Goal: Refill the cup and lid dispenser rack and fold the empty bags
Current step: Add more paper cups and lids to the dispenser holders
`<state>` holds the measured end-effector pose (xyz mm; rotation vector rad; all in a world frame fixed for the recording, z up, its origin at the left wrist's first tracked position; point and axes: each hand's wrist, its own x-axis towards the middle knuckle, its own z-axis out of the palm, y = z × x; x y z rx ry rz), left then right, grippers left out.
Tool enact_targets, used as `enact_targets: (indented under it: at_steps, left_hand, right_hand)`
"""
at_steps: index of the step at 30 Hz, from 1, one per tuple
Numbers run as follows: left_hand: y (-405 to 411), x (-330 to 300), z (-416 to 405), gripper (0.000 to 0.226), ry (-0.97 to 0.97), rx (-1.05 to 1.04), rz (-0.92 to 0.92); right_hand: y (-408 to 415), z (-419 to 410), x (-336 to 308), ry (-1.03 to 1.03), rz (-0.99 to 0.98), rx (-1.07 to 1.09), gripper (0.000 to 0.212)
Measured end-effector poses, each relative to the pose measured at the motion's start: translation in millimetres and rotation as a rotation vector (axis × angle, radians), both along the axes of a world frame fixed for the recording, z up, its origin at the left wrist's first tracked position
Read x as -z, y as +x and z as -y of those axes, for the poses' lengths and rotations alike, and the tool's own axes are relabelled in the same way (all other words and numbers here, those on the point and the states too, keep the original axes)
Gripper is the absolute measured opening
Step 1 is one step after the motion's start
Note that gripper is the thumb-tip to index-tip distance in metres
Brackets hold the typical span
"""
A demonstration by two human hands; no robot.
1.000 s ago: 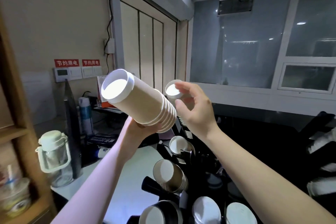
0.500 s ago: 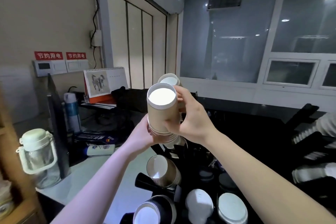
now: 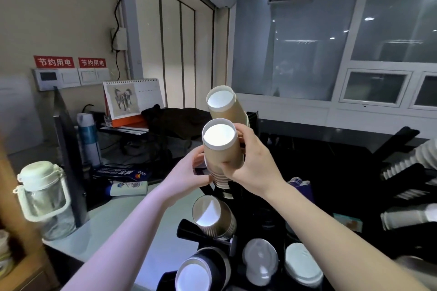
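Note:
A stack of brown paper cups (image 3: 221,149), base end toward me, sits at the second slot from the top of the black dispenser rack (image 3: 264,220). My right hand (image 3: 250,165) grips the stack's right side; my left hand (image 3: 189,173) holds its lower left. Above it another brown cup stack (image 3: 224,106) sticks out of the top slot. Below hang a darker brown stack (image 3: 212,216) and a black cup stack (image 3: 201,271). White lids (image 3: 260,260) fill the lower slots.
A white counter (image 3: 113,217) lies left of the rack with a glass jar (image 3: 42,198), a dark monitor edge (image 3: 68,156), a blue bottle (image 3: 88,139) and a desk calendar (image 3: 132,99). White cup stacks (image 3: 411,160) sit at the right. Wooden shelving (image 3: 14,255) borders the left edge.
The cup stack swung from pointing left to pointing at me and went down to the rack's second slot. My right hand left the top stack and took hold of this one.

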<state>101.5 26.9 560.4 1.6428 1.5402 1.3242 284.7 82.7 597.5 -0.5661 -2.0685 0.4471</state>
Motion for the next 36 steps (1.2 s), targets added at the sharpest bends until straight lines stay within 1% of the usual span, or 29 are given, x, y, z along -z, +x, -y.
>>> enact_targets:
  at_steps: [3,5,8,10,13,16,18,20,22,25,27,28,32,34,36]
  left_hand:
    - [-1,2,1,0.066,-0.018,-0.027,0.023]
    - [-1,3,0,0.067,-0.028,-0.032,0.022]
    - [-1,7,-3,0.064,-0.029,-0.046,0.015]
    - [-1,9,-3,0.065,-0.03,-0.059,0.016]
    - [0,10,-3,0.07,-0.037,-0.075,0.021]
    - [0,9,-1,0.071,-0.026,-0.084,0.032]
    - [1,6,0,0.07,-0.003,-0.09,0.039]
    - [-1,3,2,0.068,0.033,-0.101,0.074]
    - [-3,-1,3,0.065,0.081,-0.119,0.114]
    - [-7,-11,0,0.058,0.186,-0.15,0.159]
    - [-5,-21,-7,0.063,0.242,-0.184,0.177]
    - [-3,-27,-13,0.068,0.255,-0.199,0.174]
    - [9,-51,-43,0.089,0.25,-0.193,0.079]
    - [16,-60,-58,0.091,0.245,-0.181,0.022]
    - [19,-64,-70,0.09,0.25,-0.163,0.027]
  right_hand:
    - [-6,-5,2,-0.03,-0.039,0.017,0.077]
    - [-10,-8,6,-0.026,-0.026,0.036,0.076]
    - [-14,-14,21,-0.031,0.134,0.059,0.071]
    - [-16,-17,32,-0.035,0.256,0.118,0.067]
    - [-22,-17,38,-0.056,0.306,0.245,0.061]
    - [-27,-17,32,-0.026,0.425,0.346,0.06]
    - [-27,-17,26,-0.043,0.482,0.389,0.059]
    - [-22,-13,20,-0.111,0.528,0.383,0.058]
    - [-14,-9,12,-0.187,0.475,0.334,0.058]
    - [0,-12,-4,-0.11,0.268,0.35,0.044]
    - [7,-21,-14,-0.074,0.153,0.363,0.035]
    - [8,-25,-18,-0.075,0.127,0.37,0.032]
    - [6,-45,-20,-0.093,0.15,0.409,0.033]
    - [3,-54,-19,-0.114,0.147,0.414,0.036]
    - [-1,-59,-20,-0.128,0.134,0.4,0.04]
